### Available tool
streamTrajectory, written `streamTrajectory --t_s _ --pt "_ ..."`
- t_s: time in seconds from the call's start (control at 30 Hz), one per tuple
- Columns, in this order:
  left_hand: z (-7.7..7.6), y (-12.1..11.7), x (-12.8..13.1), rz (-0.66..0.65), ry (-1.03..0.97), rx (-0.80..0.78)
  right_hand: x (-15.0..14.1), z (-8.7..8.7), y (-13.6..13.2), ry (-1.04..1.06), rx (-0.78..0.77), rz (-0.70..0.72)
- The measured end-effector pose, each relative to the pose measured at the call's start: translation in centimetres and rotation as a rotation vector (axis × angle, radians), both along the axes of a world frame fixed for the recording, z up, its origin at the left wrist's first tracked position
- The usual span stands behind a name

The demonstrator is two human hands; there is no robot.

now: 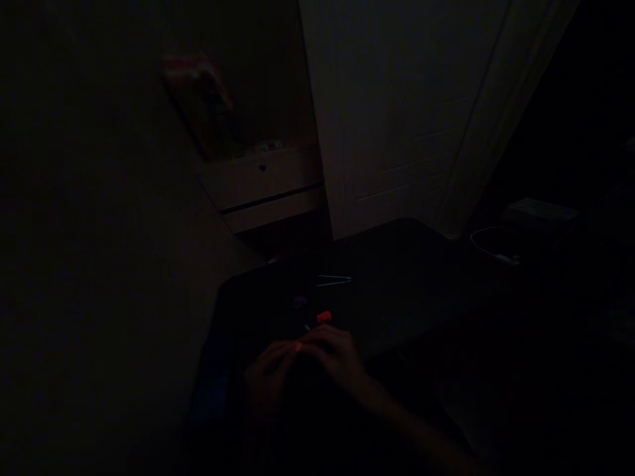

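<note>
In very dim light my left hand (270,371) and my right hand (335,354) meet over the near part of a dark table. Their fingertips pinch a small red-orange piece (298,346) between them; its kind is too dark to make out. Just beyond my right hand lies a bright red-orange lump (324,317). A small pale object (307,328) is close to the fingertips. Farther off are a dim purplish lump (299,302) and a thin, pale V-shaped tool (335,281), perhaps tweezers.
The dark tabletop (391,284) reaches back toward a pale door (397,119). Behind it on the left stands a drawer unit (268,178) with a red-edged object (198,99) above. To the right are a white cable (489,251) and a boxy item (540,210).
</note>
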State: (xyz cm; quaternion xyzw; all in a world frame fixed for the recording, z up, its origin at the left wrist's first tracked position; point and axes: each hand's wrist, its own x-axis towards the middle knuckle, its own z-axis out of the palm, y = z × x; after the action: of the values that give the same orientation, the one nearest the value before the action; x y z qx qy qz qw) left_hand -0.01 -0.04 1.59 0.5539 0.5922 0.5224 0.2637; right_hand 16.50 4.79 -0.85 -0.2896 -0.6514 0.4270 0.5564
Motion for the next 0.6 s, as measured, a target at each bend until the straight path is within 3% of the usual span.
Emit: streamTrajectory --t_s 0.4,0.6 --pt "0.38 -0.15 0.18 0.014 0.078 0.118 0.48 0.02 -0.37 -0.023 0.096 0.053" --pt "0.06 -0.11 0.28 0.036 -0.009 0.016 0.20 0.10 -0.40 -0.001 0.082 -0.027"
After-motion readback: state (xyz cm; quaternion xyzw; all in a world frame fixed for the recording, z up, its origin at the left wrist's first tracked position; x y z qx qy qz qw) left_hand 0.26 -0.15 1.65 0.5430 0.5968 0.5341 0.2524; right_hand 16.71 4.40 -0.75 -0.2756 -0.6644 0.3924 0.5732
